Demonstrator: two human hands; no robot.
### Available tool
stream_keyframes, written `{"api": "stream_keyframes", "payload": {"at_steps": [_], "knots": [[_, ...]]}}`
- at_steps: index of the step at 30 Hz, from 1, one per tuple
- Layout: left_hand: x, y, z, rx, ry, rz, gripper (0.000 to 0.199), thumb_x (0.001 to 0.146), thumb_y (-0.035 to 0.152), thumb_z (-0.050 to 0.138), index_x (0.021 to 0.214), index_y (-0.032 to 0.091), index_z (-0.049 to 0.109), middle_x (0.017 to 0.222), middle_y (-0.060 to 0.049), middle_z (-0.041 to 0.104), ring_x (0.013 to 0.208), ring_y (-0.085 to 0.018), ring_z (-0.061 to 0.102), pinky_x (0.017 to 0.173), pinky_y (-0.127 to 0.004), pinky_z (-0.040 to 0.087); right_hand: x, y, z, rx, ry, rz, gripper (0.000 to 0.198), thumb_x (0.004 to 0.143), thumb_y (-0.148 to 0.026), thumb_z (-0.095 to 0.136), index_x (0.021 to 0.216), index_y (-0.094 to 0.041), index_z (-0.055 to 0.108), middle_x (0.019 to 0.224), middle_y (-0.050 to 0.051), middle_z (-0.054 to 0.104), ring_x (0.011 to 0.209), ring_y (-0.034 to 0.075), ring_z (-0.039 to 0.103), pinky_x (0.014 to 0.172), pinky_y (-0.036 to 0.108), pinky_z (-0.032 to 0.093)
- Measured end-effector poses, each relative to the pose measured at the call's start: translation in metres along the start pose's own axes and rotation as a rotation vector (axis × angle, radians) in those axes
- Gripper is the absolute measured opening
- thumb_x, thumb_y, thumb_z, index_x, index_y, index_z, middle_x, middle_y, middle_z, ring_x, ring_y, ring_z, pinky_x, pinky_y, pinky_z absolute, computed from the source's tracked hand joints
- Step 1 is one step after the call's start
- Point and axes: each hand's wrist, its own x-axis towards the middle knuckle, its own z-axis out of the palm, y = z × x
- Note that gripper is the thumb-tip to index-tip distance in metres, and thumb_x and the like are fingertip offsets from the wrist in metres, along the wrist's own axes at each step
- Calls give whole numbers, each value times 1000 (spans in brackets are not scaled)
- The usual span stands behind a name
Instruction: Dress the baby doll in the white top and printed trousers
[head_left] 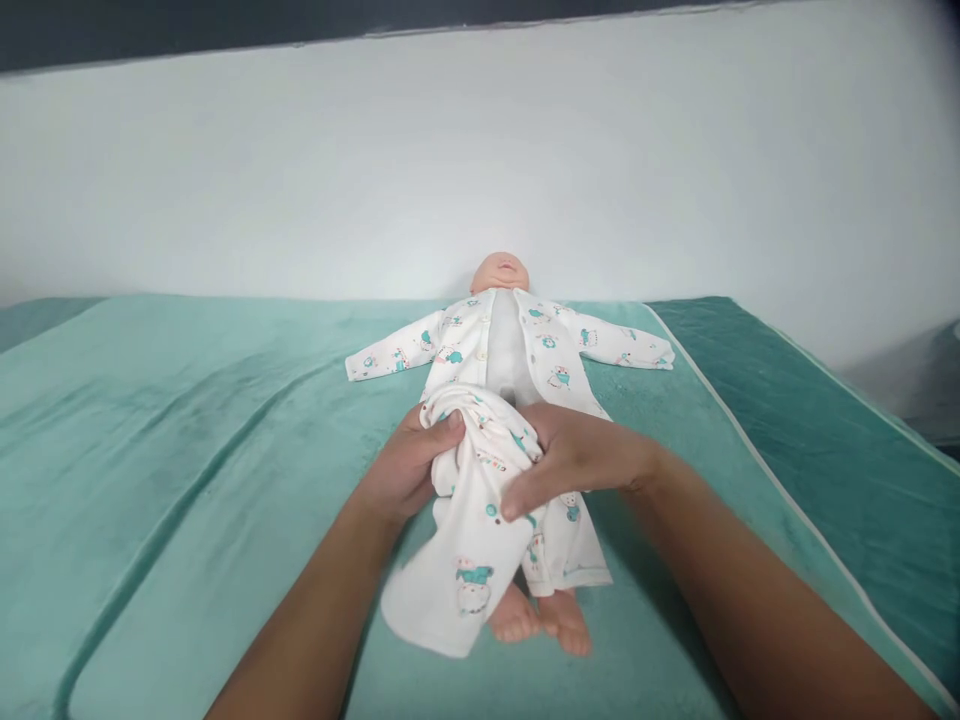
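Note:
A baby doll [501, 272] lies on its back, its head at the wall and its bare feet [568, 622] towards me. It wears a white printed jacket [559, 350], spread unbuttoned over a plain white front. Above the doll's lower body I hold a bunched white printed baby garment [472, 590]. My left hand [409, 460] grips its gathered left side, thumb on top. On the other side my right hand [566, 455] is closed on it with the thumb across the front, fingers hidden. A printed trouser leg [577, 545] shows beside it; whether the two are joined I cannot tell.
A light green blanket [225, 430] lies under the doll, with a long raised fold on the left. Its pale edging runs along the right, beside a darker green part [810, 400]. A white wall [480, 150] stands right behind the doll's head.

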Motion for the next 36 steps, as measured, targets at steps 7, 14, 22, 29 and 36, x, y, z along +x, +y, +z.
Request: {"api": "stream_keyframes", "payload": {"at_steps": [7, 14, 22, 29, 36], "knots": [[-6, 0, 8, -32, 61, 32, 51, 65, 46, 83, 102, 12, 72, 84, -10, 75, 86, -29, 72, 77, -37, 57, 2, 2, 3, 59, 108, -32, 32, 76, -38, 76, 100, -18, 71, 90, 1, 71, 82, 16, 64, 74, 27, 49], [-55, -10, 39, -43, 246, -42, 49, 71, 44, 79, 107, 11, 73, 86, -12, 75, 84, -28, 71, 76, -36, 55, -2, 3, -1, -29, 129, -116, 32, 76, -36, 73, 102, -18, 72, 98, 3, 71, 94, 21, 64, 85, 33, 47], [-116, -34, 100, -98, 600, -79, 53, 65, 43, 83, 106, 13, 74, 90, -12, 75, 86, -29, 70, 74, -34, 53, -6, -1, 1, -391, 67, -56, 23, 63, -29, 77, 81, -18, 68, 82, -1, 66, 77, 16, 61, 65, 25, 43], [-135, -67, 123, -208, 744, -96, 59, 63, 43, 85, 114, 16, 73, 88, -12, 75, 92, -30, 69, 82, -37, 53, -7, 0, 10, -573, -20, -41, 14, 66, -21, 66, 79, -18, 71, 83, -1, 72, 77, 16, 64, 64, 23, 44], [-143, -117, 126, -213, 818, -28, 48, 63, 53, 82, 95, 18, 77, 89, -11, 72, 91, -25, 66, 80, -30, 51, -7, 2, 16, -788, -89, 5, 16, 63, -11, 58, 73, -17, 70, 75, 0, 71, 67, 13, 60, 56, 23, 37]]}}
